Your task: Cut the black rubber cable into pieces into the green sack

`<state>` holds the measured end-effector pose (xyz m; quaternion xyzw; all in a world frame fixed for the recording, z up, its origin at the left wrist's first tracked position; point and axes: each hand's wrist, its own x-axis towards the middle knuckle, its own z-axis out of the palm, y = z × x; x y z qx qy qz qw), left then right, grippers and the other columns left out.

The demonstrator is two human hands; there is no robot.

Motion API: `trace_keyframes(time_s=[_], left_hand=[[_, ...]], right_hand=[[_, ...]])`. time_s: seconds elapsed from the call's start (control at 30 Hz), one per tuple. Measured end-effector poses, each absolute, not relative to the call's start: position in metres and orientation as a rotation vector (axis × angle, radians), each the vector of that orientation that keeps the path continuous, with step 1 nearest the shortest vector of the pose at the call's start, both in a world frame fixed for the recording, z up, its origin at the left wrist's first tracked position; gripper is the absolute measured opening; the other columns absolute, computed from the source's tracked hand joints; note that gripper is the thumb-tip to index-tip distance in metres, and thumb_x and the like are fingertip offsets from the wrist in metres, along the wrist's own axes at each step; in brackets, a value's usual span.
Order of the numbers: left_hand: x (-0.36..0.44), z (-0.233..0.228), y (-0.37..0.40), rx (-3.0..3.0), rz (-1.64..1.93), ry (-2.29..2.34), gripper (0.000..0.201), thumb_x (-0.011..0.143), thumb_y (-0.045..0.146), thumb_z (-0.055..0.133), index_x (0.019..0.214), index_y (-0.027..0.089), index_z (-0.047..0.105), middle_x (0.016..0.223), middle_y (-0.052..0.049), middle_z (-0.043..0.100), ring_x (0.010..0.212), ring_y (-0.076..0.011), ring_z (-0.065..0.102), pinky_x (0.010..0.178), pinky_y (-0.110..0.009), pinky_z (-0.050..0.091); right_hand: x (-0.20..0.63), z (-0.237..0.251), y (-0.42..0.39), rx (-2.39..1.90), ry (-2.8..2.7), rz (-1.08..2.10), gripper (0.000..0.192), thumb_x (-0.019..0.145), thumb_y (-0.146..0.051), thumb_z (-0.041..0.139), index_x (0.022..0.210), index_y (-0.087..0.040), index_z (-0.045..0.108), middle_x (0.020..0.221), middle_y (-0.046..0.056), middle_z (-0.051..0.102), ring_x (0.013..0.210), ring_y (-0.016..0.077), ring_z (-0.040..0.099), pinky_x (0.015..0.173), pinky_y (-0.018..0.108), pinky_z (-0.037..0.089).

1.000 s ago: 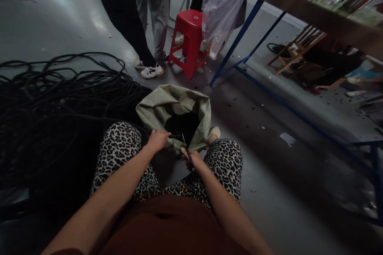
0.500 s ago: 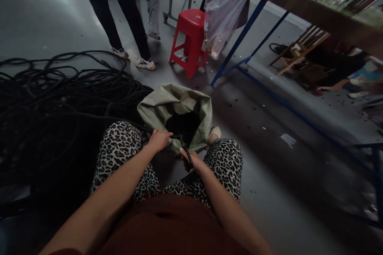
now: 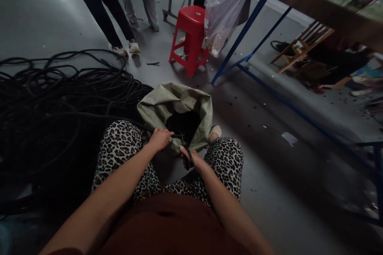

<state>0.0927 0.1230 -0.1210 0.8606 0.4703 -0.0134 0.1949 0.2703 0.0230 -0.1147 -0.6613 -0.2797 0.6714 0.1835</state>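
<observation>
My left hand is closed around a black rubber hose or cable, which runs in from the left across my knee. Its short end sticks out past my fingers over the mouth of a pale green woven sack. My right hand grips black-handled scissors, with the blades pointing up beside that end. Whether the blades touch it is too small to tell. Dark contents, not clear in kind, lie inside the sack, which stands open between my knees.
A large tangle of black hose covers the floor at left. Beyond the sack stand a red plastic stool and a hanging clear plastic bag. A blue-legged workbench is at right. People's legs are at the back.
The person in dark trousers at the back has stepped away to the left, uncovering a small black piece on the floor. My hands, the scissors and the sack have hardly moved.
</observation>
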Motion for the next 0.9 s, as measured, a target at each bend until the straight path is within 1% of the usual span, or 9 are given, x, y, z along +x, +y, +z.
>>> trace_keyframes(time_s=[0.13,0.27,0.43,0.57,0.7,0.9], left_hand=[[0.093,-0.121,0.123,2.413,-0.016,1.294,0.032,0.085,0.022,0.044,0.11,0.029,0.062,0.103,-0.005,0.067,0.101,-0.0214,0.055,0.086,-0.036,0.034],[0.092,-0.119,0.123,2.421,-0.005,1.281,0.032,0.084,0.021,0.044,0.11,0.028,0.062,0.102,-0.005,0.066,0.1,-0.0216,0.055,0.086,-0.036,0.034],[0.092,-0.115,0.123,2.458,-0.001,1.239,0.031,0.086,0.021,0.043,0.109,0.028,0.062,0.102,-0.004,0.066,0.099,-0.0209,0.055,0.085,-0.036,0.034],[0.093,-0.115,0.123,2.444,0.028,1.227,0.031,0.085,0.022,0.044,0.11,0.029,0.062,0.102,-0.004,0.066,0.099,-0.0203,0.055,0.086,-0.035,0.033],[0.095,-0.12,0.124,2.42,0.018,1.257,0.032,0.084,0.022,0.047,0.112,0.029,0.061,0.105,-0.004,0.066,0.101,-0.021,0.055,0.086,-0.036,0.034],[0.098,-0.125,0.126,2.412,-0.017,1.282,0.032,0.086,0.023,0.044,0.112,0.029,0.061,0.105,-0.004,0.067,0.101,-0.0212,0.055,0.085,-0.036,0.035]], right_hand=[[0.271,-0.117,0.023,-1.857,-0.765,1.917,0.048,0.085,-0.059,0.045,0.07,-0.014,0.053,0.04,-0.002,0.049,0.03,0.0096,0.047,0.029,0.017,0.028],[0.273,-0.121,0.023,-1.829,-0.79,1.922,0.051,0.082,-0.062,0.046,0.073,-0.013,0.054,0.041,-0.002,0.051,0.031,0.0093,0.047,0.03,0.016,0.029],[0.274,-0.123,0.023,-1.802,-0.787,1.897,0.053,0.081,-0.063,0.047,0.072,-0.012,0.055,0.041,-0.001,0.051,0.031,0.009,0.047,0.03,0.016,0.028],[0.272,-0.123,0.024,-1.844,-0.794,1.823,0.049,0.083,-0.059,0.048,0.066,-0.013,0.054,0.037,-0.002,0.047,0.028,0.0093,0.045,0.028,0.017,0.031],[0.271,-0.124,0.027,-1.93,-0.847,1.719,0.048,0.081,-0.056,0.054,0.056,-0.015,0.048,0.035,-0.003,0.043,0.025,0.0089,0.042,0.026,0.018,0.032],[0.27,-0.122,0.03,-2.006,-0.845,1.645,0.046,0.08,-0.053,0.056,0.054,-0.017,0.045,0.034,-0.004,0.04,0.024,0.0087,0.039,0.024,0.019,0.032]])
